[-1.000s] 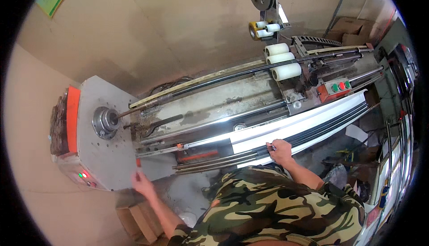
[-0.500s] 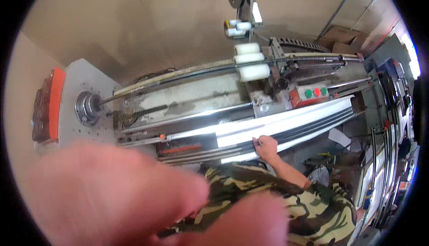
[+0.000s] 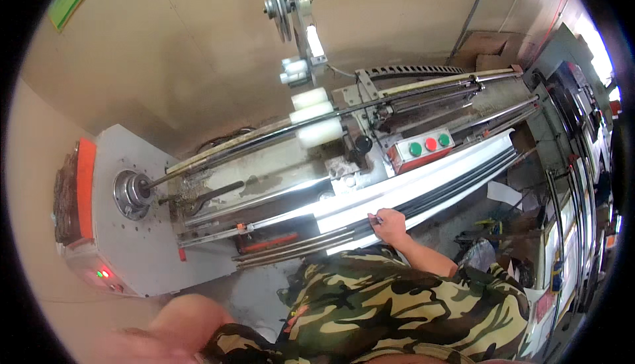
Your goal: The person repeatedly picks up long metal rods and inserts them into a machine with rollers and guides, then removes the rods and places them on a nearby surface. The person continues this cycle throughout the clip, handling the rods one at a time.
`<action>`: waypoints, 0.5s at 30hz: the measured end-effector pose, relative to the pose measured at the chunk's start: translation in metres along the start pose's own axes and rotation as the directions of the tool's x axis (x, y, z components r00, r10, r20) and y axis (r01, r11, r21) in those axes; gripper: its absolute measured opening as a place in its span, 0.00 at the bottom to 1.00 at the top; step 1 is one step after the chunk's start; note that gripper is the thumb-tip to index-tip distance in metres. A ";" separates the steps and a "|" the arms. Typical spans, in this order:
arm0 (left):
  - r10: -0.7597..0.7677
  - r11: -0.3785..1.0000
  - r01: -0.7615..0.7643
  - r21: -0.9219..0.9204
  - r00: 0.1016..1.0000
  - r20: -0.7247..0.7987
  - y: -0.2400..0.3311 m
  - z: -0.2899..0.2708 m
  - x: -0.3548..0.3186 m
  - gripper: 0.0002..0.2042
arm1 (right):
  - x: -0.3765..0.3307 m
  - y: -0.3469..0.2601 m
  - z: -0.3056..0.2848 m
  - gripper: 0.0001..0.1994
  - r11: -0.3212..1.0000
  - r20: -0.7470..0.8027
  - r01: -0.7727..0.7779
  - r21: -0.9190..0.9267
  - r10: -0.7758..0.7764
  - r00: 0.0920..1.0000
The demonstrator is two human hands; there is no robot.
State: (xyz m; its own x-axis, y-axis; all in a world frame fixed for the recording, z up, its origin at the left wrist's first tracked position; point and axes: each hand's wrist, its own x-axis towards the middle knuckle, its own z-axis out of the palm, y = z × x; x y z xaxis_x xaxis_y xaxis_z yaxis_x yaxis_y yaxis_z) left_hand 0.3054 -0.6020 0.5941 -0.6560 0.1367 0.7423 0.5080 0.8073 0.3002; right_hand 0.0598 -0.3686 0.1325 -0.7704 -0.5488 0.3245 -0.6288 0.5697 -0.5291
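Note:
My right hand (image 3: 390, 226) is closed, with the thumb and fingers pressed together around something small that I cannot make out. It rests over the dark rods (image 3: 436, 195) that lie lengthwise in a long white trough (image 3: 357, 209). Low on the left, near the picture's edge, is my left hand (image 3: 165, 334). Motion smears its fingers, and it touches nothing that I can see. A camouflage sleeve covers much of my right arm.
Beyond the trough runs a long machine with a round chuck (image 3: 133, 194), a long bar and white rollers (image 3: 316, 118). A push-button box (image 3: 421, 149) sits on its carriage. A dark wrench-like tool (image 3: 215, 195) lies on the bed. More rods (image 3: 582, 232) stand at the right.
My left hand has dropped from close before the camera to the lower left. The view has shifted, showing more of the machine's left end. My right hand keeps its place at the rods.

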 end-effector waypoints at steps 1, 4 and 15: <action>0.017 0.998 -0.007 0.070 0.989 -0.144 0.005 0.000 -0.024 0.11 | 0.006 -0.003 -0.001 0.18 0.999 -0.005 0.017 0.044 -0.017 1.000; 0.064 0.987 0.021 0.161 0.862 -0.502 0.004 0.020 -0.079 0.13 | 0.001 0.006 -0.005 0.19 0.998 -0.027 0.028 0.059 -0.026 0.999; -0.890 -0.210 0.974 0.090 -0.229 0.395 -0.059 0.184 -0.236 0.19 | 0.019 0.085 -0.086 0.20 0.965 0.062 -0.128 0.228 0.117 0.991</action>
State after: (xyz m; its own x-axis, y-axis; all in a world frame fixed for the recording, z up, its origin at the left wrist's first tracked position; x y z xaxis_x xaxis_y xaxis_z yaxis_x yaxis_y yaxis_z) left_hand 0.3271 -0.5761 0.2909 -0.5227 -0.5225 -0.6737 -0.7957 0.0154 0.6055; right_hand -0.0173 -0.2784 0.1608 -0.8304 -0.5155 0.2114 -0.4845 0.4809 -0.7308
